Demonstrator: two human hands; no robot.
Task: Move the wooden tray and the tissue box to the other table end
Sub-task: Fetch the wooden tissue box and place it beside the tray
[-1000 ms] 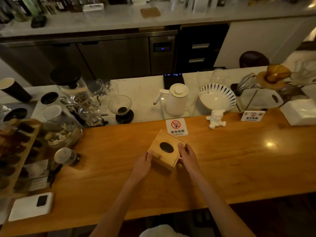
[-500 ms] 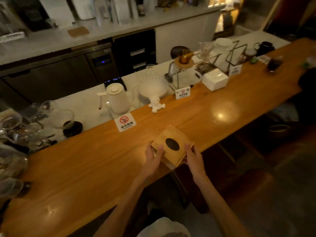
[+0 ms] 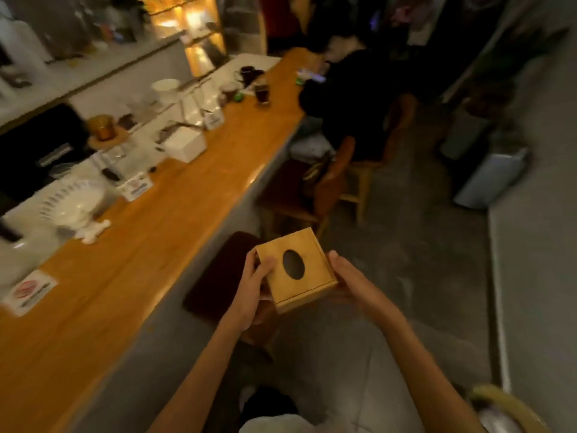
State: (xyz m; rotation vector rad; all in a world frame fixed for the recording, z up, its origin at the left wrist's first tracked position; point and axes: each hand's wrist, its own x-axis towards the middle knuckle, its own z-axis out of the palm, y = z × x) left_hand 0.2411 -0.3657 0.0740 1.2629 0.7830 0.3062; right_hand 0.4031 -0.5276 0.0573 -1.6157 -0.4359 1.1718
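Observation:
The wooden tissue box, square with a dark oval hole in its top, is in the air off the counter, above the floor and a dark stool. My left hand grips its left side with the thumb on the top. My right hand holds its right side. The long wooden counter runs from lower left to the far end at upper middle. No wooden tray shows in this view.
Along the counter's back stand a white ribbed bowl on a figurine, small signs, a white box and glasses. A seated person in black is at the far end. Wooden chairs line the aisle.
The tissue box has left the counter top and now hangs over the floor between both hands. My view has swung right, toward the far end of the counter.

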